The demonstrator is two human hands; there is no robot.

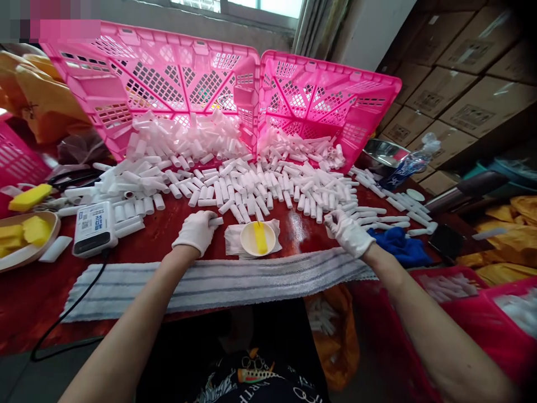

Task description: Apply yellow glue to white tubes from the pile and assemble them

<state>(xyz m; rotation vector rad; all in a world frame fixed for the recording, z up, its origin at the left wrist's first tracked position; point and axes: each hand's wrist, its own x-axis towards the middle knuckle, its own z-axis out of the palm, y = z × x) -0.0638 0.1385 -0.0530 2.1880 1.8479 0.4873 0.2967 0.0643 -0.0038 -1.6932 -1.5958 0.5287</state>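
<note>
Both my hands wear white gloves. My left hand (195, 230) rests on the red table (168, 240), fingers closed on a short white tube (216, 221). My right hand (348, 231) is curled at the edge of the tube pile, its fingertips pinched on something small I cannot make out. Between them a small white dish (250, 242) holds a yellow stick (260, 237) and sits on a folded white cloth. Several white tubes (268, 190) lie spread across the table behind.
Two pink baskets (168, 84) (327, 101) lie tipped on their sides, spilling tubes. A striped towel (218, 282) lines the near edge. A white device (94, 228) with a black cable, a bowl of yellow sponges (25, 235), a blue cloth (398, 243), and cardboard boxes (470, 67) surround the table.
</note>
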